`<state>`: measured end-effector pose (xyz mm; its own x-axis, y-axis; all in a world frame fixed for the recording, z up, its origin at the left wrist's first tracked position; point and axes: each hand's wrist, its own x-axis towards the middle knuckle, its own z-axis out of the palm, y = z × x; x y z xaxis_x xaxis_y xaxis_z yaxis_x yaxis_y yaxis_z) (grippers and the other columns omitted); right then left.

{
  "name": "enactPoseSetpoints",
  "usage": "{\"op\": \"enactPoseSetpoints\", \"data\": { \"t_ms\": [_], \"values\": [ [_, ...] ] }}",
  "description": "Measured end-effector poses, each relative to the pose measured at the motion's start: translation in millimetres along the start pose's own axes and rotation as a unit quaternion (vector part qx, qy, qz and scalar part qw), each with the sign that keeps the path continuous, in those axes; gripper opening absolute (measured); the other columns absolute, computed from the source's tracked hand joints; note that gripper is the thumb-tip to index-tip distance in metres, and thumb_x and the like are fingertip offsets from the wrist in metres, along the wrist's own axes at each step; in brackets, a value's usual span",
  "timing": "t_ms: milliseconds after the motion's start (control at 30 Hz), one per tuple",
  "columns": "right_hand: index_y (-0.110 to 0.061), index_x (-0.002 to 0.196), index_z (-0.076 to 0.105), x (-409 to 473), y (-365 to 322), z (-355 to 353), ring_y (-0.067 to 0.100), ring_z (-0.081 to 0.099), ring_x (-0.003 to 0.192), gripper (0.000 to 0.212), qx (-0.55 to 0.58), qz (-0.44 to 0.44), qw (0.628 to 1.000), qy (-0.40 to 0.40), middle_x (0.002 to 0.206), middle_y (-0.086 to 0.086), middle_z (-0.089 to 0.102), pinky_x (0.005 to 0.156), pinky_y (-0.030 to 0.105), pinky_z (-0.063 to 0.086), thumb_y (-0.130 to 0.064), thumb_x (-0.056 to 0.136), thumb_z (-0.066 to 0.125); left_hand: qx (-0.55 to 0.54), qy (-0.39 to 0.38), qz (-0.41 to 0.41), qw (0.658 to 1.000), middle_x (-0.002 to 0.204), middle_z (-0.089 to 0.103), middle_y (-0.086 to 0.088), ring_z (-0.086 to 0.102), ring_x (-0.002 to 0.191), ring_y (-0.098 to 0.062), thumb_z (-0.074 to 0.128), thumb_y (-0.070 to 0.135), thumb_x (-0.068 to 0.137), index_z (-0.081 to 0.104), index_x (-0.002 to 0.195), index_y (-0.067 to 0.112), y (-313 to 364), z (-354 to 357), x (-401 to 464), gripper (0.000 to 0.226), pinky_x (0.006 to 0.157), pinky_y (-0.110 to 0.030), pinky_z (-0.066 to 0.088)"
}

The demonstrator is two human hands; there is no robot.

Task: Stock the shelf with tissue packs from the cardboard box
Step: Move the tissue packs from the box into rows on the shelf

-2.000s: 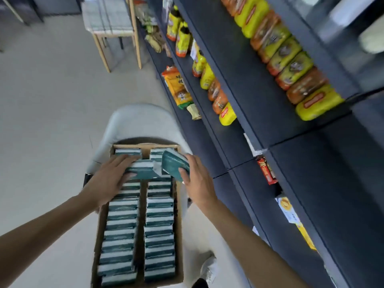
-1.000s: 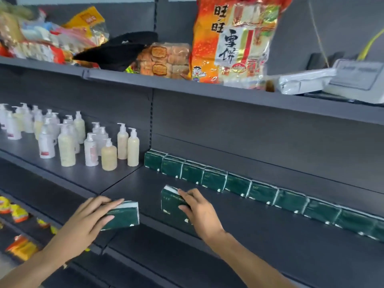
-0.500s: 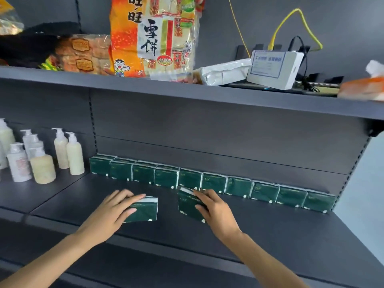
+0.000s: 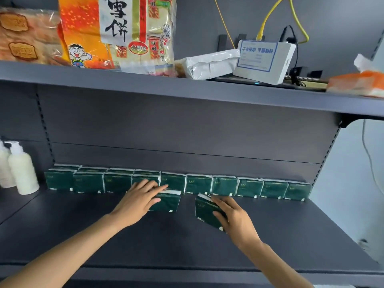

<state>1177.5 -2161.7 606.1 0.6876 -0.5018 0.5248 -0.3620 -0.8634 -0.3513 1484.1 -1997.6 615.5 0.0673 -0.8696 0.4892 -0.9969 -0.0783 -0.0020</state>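
With each grip pinching one tissue pack, left hand (image 4: 138, 201) and right hand (image 4: 232, 218), the tilted right pack (image 4: 205, 210) may topple the back row (image 4: 224, 185) just beyond it.

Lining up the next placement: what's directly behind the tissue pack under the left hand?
Behind the tissue pack under the left hand stands the back row of green packs, against the shelf's rear panel. The hand covers part of the pack and the row there, so contact between them can't be judged.
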Motion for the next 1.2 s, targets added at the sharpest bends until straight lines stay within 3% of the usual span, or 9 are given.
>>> {"op": "enactPoseSetpoints", "data": {
  "t_ms": [167,300,567,867,1200],
  "values": [
    [-0.029,0.135,0.058,1.6,9.7,1.8,0.011,0.060,0.072,0.040,-0.020,0.045,0.999,0.019,0.111,-0.012,0.055,0.062,0.027,0.053,-0.026,0.096,0.064,-0.016,0.013,0.017,1.000,0.120,0.056,0.012,0.042,0.115,-0.011,0.007,0.058,0.103,0.046,0.147,0.028,-9.7,29.6,45.7,0.067,0.095,-0.036,0.045],
    [-0.030,0.136,0.057,-1.6,12.9,4.6,0.010,0.061,0.079,0.040,-0.023,0.077,0.996,0.031,0.110,-0.018,0.051,0.067,0.025,0.052,-0.027,0.097,0.062,-0.004,0.008,0.029,1.000,0.117,0.061,0.009,0.049,0.112,-0.016,0.043,0.044,0.098,0.054,0.142,0.026,-22.8,55.1,68.4,0.048,0.098,-0.044,0.046],
    [-0.031,0.136,0.056,0.0,16.5,6.2,0.008,0.059,0.080,0.040,-0.030,0.101,0.993,0.045,0.109,-0.018,0.051,0.068,0.024,0.051,-0.037,0.097,0.054,0.053,0.005,0.042,0.998,0.109,0.061,0.001,0.056,0.099,-0.025,0.073,0.034,0.088,0.052,0.144,0.025,-43.8,90.1,90.9,0.060,0.094,-0.046,0.045],
    [-0.035,0.138,0.053,22.6,36.8,13.2,0.007,0.061,0.090,0.040,-0.016,0.089,0.995,0.030,0.117,-0.019,0.052,0.074,0.025,0.052,-0.033,0.099,0.057,0.088,0.041,0.073,0.993,0.110,0.054,-0.006,0.054,0.095,-0.027,0.075,0.029,0.087,0.050,0.144,0.024,-43.4,109.4,98.7,0.062,0.089,-0.046,0.048],
    [-0.033,0.136,0.055,35.2,64.2,17.8,0.006,0.058,0.080,0.040,-0.013,0.068,0.997,0.020,0.109,-0.019,0.050,0.067,0.023,0.050,-0.044,0.098,0.049,0.077,0.070,0.042,0.994,0.115,0.052,-0.008,0.052,0.095,-0.027,0.073,0.022,0.089,0.051,0.144,0.025,-52.3,119.0,94.8,0.060,0.088,-0.045,0.047]
  ]
}}
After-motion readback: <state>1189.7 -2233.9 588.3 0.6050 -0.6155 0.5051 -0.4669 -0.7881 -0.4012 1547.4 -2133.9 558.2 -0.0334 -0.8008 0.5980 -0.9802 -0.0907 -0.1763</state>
